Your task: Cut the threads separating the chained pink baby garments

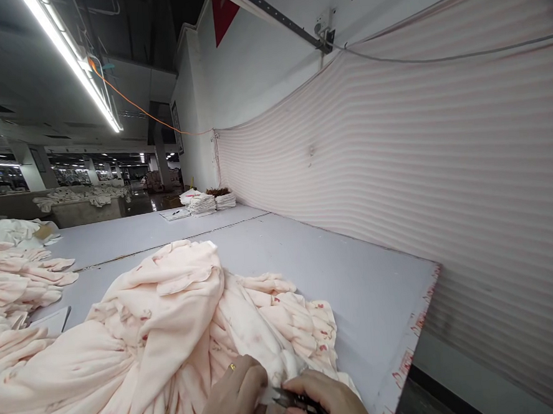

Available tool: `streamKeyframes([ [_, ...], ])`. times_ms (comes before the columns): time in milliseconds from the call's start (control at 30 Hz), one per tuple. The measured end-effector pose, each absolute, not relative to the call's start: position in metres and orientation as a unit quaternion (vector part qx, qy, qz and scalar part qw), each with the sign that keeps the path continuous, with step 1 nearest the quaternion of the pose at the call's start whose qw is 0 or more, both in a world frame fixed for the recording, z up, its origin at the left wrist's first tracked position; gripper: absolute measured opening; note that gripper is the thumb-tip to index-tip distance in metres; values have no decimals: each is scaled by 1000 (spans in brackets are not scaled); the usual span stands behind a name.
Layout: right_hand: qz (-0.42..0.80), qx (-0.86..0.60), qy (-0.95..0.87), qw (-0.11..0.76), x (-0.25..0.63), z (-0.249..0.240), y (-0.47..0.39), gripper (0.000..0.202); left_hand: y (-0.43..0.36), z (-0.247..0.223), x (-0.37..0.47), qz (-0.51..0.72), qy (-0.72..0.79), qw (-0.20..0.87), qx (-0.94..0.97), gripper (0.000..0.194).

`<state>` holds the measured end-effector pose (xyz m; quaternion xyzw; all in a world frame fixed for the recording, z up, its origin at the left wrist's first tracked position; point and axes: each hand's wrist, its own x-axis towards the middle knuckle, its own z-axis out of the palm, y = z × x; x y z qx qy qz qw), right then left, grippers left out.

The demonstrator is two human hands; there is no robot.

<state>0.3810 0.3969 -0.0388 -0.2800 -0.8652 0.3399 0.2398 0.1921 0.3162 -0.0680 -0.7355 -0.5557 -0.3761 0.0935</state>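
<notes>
Striped fabric (394, 143) lines the wall beside a grey worktable (355, 271) under a lit tube lamp (75, 63). Low in the view, the right hand (337, 398) is closed around dark snips (310, 407), whose long axis runs nearly level, tips pointing left at the left hand (238, 390). That hand pinches a small white piece (268, 395) right by the tips; whether they touch, I cannot tell. Pale pink printed cloth (169, 288) heaps up just beyond the hands and spreads left, its long folds fanning toward the near left. Right of it, bare tabletop widens out to a red-printed edge; past the heap, more grey surface reaches white stacks (202, 204) near the wall.
</notes>
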Motion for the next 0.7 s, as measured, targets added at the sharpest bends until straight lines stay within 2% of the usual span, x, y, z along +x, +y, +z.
streamKeyframes([
  [133, 439, -298, -759, 378, 384, -67, 420, 26, 315, -44, 174, -538, -640, -28, -548, 19],
  [200, 444, -328, -729, 406, 386, -82, 434, 29, 314, -26, 152, -650, -631, -113, -408, 21],
  [267, 403, -358, -752, 379, 386, -94, 446, 33, 314, -11, 127, -748, -559, -209, -289, 24],
  [367, 337, -341, -825, 299, 384, -108, 451, 48, 313, -8, 97, -781, -497, -326, -193, 29],
  [467, 284, -291, -883, 232, 384, -117, 449, 64, 307, -25, 87, -697, -591, -291, -282, 29],
  [533, 262, -289, -891, 233, 385, -123, 453, 53, 300, -47, 90, -542, -682, -212, -444, 22],
  [633, 274, -320, -858, 293, 378, -136, 475, 26, 287, -89, 100, -239, -756, -119, -597, 9],
  [700, 298, -338, -833, 322, 368, -149, 490, 28, 277, -119, 100, -131, -781, -84, -605, 17],
])
